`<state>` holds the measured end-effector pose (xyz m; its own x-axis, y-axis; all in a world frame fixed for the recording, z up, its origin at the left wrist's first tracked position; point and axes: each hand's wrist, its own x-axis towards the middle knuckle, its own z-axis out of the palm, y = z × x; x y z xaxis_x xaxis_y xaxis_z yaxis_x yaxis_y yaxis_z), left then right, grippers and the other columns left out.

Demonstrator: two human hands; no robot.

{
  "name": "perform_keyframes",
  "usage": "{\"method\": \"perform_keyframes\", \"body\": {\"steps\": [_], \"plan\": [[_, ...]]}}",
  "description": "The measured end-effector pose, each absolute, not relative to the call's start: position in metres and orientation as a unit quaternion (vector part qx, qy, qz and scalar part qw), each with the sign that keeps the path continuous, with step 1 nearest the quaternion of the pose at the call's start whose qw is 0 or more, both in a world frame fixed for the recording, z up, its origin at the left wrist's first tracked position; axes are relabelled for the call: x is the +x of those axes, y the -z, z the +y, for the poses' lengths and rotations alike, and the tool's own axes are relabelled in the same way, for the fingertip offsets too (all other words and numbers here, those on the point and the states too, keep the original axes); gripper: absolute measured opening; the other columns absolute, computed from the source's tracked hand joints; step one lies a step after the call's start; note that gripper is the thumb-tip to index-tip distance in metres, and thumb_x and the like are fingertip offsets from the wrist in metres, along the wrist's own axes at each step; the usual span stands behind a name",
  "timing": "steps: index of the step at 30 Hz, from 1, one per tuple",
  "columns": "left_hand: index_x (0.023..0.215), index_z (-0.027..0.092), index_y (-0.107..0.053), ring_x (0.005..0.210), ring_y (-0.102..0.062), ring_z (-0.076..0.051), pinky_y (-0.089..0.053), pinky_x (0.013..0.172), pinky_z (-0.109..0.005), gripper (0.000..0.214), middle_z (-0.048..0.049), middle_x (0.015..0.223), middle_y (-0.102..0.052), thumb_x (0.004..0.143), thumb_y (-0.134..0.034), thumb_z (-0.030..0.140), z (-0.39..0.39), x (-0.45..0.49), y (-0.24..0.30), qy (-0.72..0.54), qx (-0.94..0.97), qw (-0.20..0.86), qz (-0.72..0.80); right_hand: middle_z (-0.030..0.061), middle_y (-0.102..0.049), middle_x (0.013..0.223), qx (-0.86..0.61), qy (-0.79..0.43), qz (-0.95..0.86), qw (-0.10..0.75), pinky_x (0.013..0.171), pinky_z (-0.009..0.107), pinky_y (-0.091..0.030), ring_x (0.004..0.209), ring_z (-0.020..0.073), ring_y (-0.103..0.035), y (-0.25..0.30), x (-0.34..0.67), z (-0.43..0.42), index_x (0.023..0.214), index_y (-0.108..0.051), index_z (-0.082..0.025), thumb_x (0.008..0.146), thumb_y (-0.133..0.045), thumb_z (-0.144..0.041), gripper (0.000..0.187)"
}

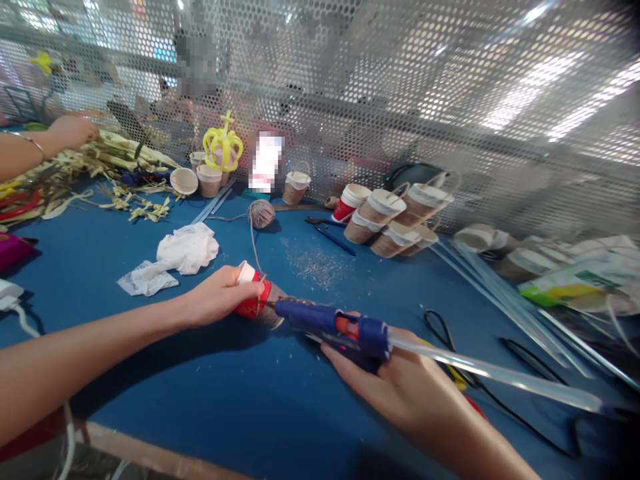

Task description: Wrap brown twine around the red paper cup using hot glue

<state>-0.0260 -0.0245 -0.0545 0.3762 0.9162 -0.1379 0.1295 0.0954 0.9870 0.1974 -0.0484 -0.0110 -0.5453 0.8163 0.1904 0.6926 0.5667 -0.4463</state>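
My left hand (220, 293) is closed around a red paper cup (249, 305), tilted on its side. Twine is wound round the cup's lower part, and a strand runs from it to a ball of twine (261, 213) behind. In my right hand (390, 380) is a blue hot glue gun (320, 319), its nozzle at the wound twine; whether the tip touches I cannot tell. A long clear glue stick (495, 371) sticks out of the gun's back. Handles with yellow and red parts show partly beneath my right hand.
Crumpled white tissue (187, 249) lies left of the cup. Several twine-wrapped cups (387, 207) are stacked at the back right, near loose glue sticks (515, 307) and a black cord (525, 427). Another person's hand (75, 131) rests by dried stalks (125, 150). Perforated metal (320, 87) stands behind.
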Motion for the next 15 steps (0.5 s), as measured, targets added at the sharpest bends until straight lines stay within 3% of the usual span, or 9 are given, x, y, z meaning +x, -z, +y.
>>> {"method": "perform_keyframes", "body": {"steps": [9, 15], "plan": [[0.083, 0.012, -0.065, 0.07, -0.058, -0.017, -0.043, 0.062, -0.024, 0.029, -0.0039, 0.073, -0.066, 0.075, -0.048, 0.034, -0.0256, -0.024, 0.0529, -0.332, 0.592, 0.575, 0.456, -0.0002, -0.058, 0.052, -0.453, -0.126, -0.861, 0.193, 0.045, 0.024, -0.042, 0.046, 0.0133, -0.052, 0.0088, 0.1951, -0.0476, 0.055, -0.053, -0.021, 0.076, -0.047, -0.028, 0.023], [0.083, 0.011, -0.063, 0.069, -0.057, -0.017, -0.043, 0.061, -0.025, 0.031, -0.004, 0.072, -0.065, 0.077, -0.045, 0.036, -0.0267, -0.0247, 0.0553, -0.321, 0.608, 0.561, 0.46, 0.0007, -0.06, 0.054, -0.462, -0.126, -0.853, 0.206, 0.042, 0.024, -0.042, 0.051, 0.016, -0.057, 0.0093, 0.1967, -0.0483, 0.065, -0.059, -0.021, 0.075, -0.051, -0.031, 0.016]]}}
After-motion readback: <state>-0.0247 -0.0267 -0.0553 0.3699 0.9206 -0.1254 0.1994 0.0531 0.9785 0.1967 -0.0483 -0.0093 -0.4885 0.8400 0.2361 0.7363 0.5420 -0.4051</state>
